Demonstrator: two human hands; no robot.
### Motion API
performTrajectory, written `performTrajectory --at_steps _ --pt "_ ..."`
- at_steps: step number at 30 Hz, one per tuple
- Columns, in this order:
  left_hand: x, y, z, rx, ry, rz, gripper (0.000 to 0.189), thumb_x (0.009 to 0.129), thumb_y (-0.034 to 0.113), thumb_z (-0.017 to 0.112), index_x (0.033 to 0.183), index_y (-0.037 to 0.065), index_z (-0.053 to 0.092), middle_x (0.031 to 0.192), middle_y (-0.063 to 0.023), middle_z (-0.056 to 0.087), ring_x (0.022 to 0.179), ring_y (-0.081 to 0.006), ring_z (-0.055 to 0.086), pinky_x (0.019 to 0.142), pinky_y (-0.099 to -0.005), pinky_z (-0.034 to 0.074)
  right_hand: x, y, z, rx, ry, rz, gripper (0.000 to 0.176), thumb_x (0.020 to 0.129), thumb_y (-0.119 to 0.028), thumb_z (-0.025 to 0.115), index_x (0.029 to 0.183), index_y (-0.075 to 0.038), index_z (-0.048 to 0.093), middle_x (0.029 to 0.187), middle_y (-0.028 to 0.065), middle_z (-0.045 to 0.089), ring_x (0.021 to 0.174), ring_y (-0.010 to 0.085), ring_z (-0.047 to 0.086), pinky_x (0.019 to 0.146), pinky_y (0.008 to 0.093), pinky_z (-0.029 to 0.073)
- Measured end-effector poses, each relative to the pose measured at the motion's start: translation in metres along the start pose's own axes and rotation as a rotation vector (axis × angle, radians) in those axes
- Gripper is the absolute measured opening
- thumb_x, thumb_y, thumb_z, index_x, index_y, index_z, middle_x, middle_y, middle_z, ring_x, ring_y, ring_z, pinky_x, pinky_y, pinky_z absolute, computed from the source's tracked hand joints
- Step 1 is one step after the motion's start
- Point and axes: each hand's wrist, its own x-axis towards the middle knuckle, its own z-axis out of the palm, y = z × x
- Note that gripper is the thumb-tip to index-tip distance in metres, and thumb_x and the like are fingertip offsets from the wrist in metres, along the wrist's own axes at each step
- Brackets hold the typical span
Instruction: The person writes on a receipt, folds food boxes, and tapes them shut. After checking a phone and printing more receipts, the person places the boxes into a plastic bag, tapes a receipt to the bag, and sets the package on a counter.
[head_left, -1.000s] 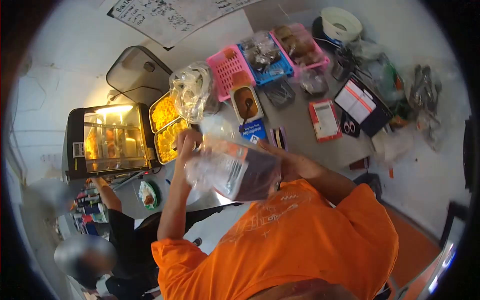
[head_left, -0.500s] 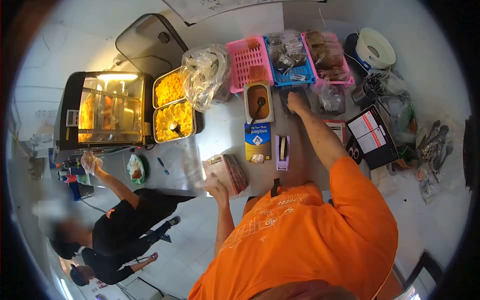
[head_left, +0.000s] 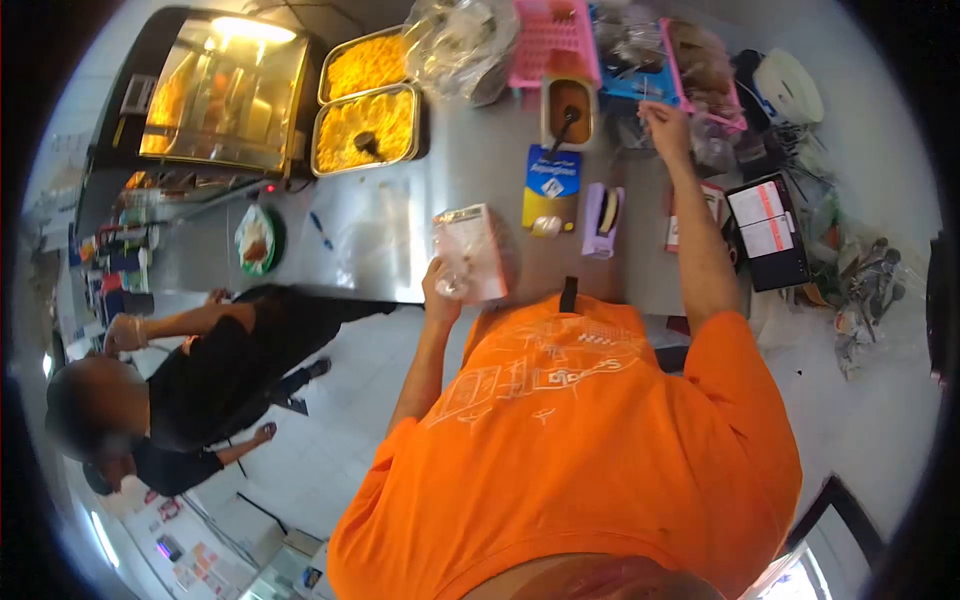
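My left hand (head_left: 440, 290) is at the lower left edge of a white and red printed packet (head_left: 468, 240), its fingers closed on crumpled clear plastic (head_left: 452, 283). My right hand (head_left: 665, 130) reaches over the far side of the counter, just below a blue basket (head_left: 657, 85) of small wrapped items. Its fingers are pinched together; what is between them is too small to tell. Between my hands are a metal pan of brown sauce (head_left: 583, 92) with a black ladle, a blue and yellow glove pack (head_left: 550, 178) and a purple tape dispenser (head_left: 602, 222).
Two trays of yellow food (head_left: 370, 135) stand beside a lit glass warmer (head_left: 225, 95). Pink baskets (head_left: 553, 42), a clear bag (head_left: 462, 45) and a tablet (head_left: 765, 230) are on the counter (head_left: 375, 230). Two people in black (head_left: 210, 385) are at the left.
My view has shifted, so the counter sits higher. My right hand has lifted off the dark container toward the blue basket. My left hand has come to the packet's edge, with clear plastic in it.
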Motion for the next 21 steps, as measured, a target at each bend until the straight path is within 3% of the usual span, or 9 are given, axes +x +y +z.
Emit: performTrajectory --at_steps 2,4,7,10,11,14,17,20,21 --pt "0.002 -0.004 -0.006 -0.021 -0.016 0.086 0.018 0.077 0.004 0.067 0.094 0.0 0.069 0.091 -0.0136 0.065 0.082 -0.0285 0.064 0.071 -0.0359 0.052 -0.055 -0.082 0.018 -0.025 -0.021 -0.185 0.019 0.094 -0.015 0.061 0.106 -0.005 0.071 0.091 0.0057 0.072 0.08 0.012 0.067 0.069 0.028 0.053" --pt "0.003 -0.004 -0.012 0.006 -0.054 0.149 0.022 0.073 0.002 0.068 0.094 0.0 0.07 0.093 -0.0142 0.067 0.083 -0.0304 0.065 0.072 -0.0371 0.052 -0.118 -0.125 0.07 0.145 -0.274 -0.097 0.022 0.091 -0.016 0.065 0.11 -0.007 0.072 0.093 0.0067 0.073 0.083 0.0129 0.067 0.076 0.0281 0.052" --pt "0.003 -0.012 -0.015 0.094 -0.113 0.17 0.023 0.071 0.0 0.066 0.093 0.001 0.07 0.097 -0.0148 0.067 0.085 -0.0336 0.065 0.076 -0.0394 0.053 -0.194 -0.134 0.148 -0.272 -0.503 -0.387 0.017 0.085 -0.018 0.066 0.099 -0.011 0.074 0.089 0.0071 0.071 0.084 0.023 0.065 0.079 0.0345 0.051" --pt "0.012 -0.001 -0.024 0.364 0.023 0.467 0.024 0.07 -0.001 0.065 0.094 0.002 0.071 0.094 -0.014 0.067 0.086 -0.0327 0.065 0.076 -0.0393 0.053 -0.228 -0.124 0.183 -0.339 -0.576 -0.615 0.014 0.083 -0.021 0.066 0.091 -0.014 0.075 0.088 0.0063 0.069 0.085 0.0261 0.061 0.082 0.0379 0.051" --pt "0.014 -0.003 -0.021 0.319 0.066 0.452 0.023 0.069 -0.001 0.065 0.09 0.002 0.071 0.094 -0.0135 0.067 0.084 -0.0316 0.066 0.073 -0.0387 0.054 -0.232 -0.126 0.187 -0.332 -0.589 -0.672 0.013 0.083 -0.021 0.067 0.089 -0.014 0.075 0.088 0.0056 0.069 0.085 0.0253 0.06 0.082 0.0378 0.051" --pt "0.013 -0.005 -0.026 0.137 -0.155 0.241 0.021 0.068 -0.003 0.065 0.088 0.001 0.072 0.09 -0.0131 0.068 0.08 -0.0311 0.066 0.071 -0.037 0.055 -0.238 -0.127 0.18 -0.3 -0.538 -0.593 0.012 0.081 -0.019 0.069 0.09 -0.014 0.075 0.085 0.0036 0.069 0.086 0.0244 0.06 0.083 0.0349 0.05" --pt "0.017 0.0 -0.035 0.133 -0.194 0.153 0.026 0.071 -0.001 0.068 0.097 -0.001 0.071 0.085 -0.0134 0.069 0.072 -0.0259 0.066 0.066 -0.0328 0.053 -0.242 -0.113 0.185 -0.194 -0.584 -0.357 0.014 0.083 -0.02 0.07 0.09 -0.009 0.074 0.084 0.0032 0.07 0.076 0.0203 0.063 0.071 0.033 0.052" --pt "0.022 -0.004 -0.031 -0.059 -0.313 -0.19 0.014 0.083 0.006 0.068 0.095 -0.002 0.071 0.085 -0.0113 0.07 0.07 -0.018 0.067 0.059 -0.0305 0.053 -0.248 -0.121 0.188 0.038 -0.753 0.418 0.018 0.085 -0.021 0.07 0.088 -0.003 0.073 0.083 0.0049 0.07 0.062 0.0167 0.064 0.055 0.0307 0.051" --pt "0.025 -0.008 -0.029 -0.232 -0.327 -0.329 0.016 0.085 0.009 0.069 0.095 -0.003 0.071 0.087 -0.0106 0.071 0.071 -0.0165 0.067 0.056 -0.0295 0.052 -0.251 -0.126 0.188 0.266 -0.809 0.641 0.017 0.088 -0.017 0.067 0.094 -0.002 0.071 0.084 0.0079 0.07 0.047 0.0114 0.059 0.04 0.0222 0.042"
